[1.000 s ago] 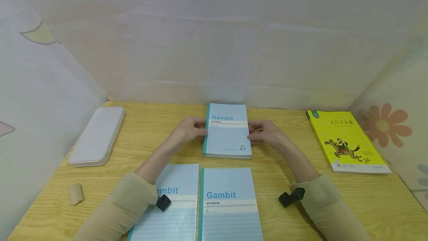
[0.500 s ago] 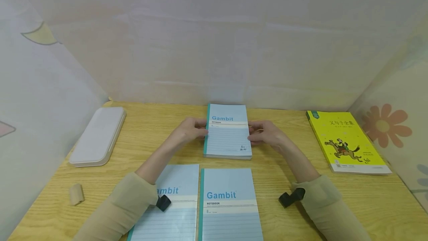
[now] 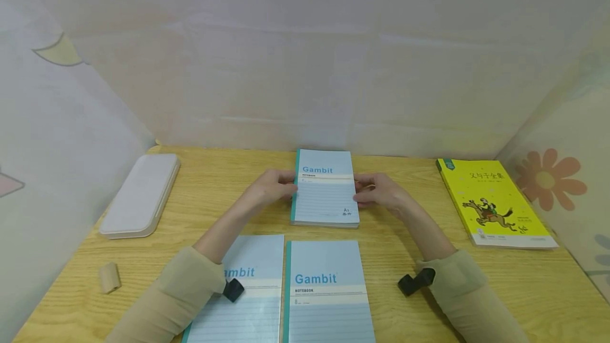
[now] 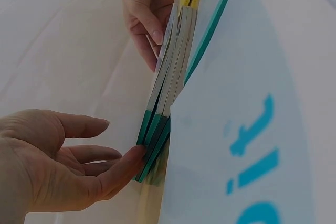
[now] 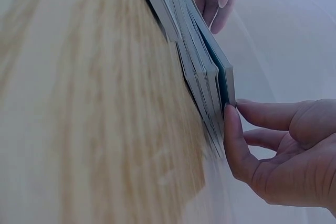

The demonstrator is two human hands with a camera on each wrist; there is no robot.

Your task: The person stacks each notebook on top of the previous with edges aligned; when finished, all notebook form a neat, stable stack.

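At the middle back of the table, a small stack of light-blue Gambit notebooks (image 3: 326, 192) lies between the two hands. My left hand (image 3: 271, 188) is at its green-spined side; in the left wrist view one fingertip touches the spines while the thumb stands apart. On the opposite side, my right hand (image 3: 381, 190) pinches the edge of the top notebook (image 5: 227, 80) between thumb and finger. That edge is raised slightly, leaving a gap above the notebooks underneath (image 5: 202, 77). Two larger Gambit notebooks, a left one (image 3: 254, 311) and a right one (image 3: 326, 306), lie in front.
A yellow book (image 3: 495, 200) lies at the right of the wooden table (image 3: 405, 327). Over on the left are a white rounded case (image 3: 140, 195) and a small beige block (image 3: 109, 278). A pale wall covering (image 3: 329, 68) rises behind the table. The left sleeve overlaps the left large notebook.
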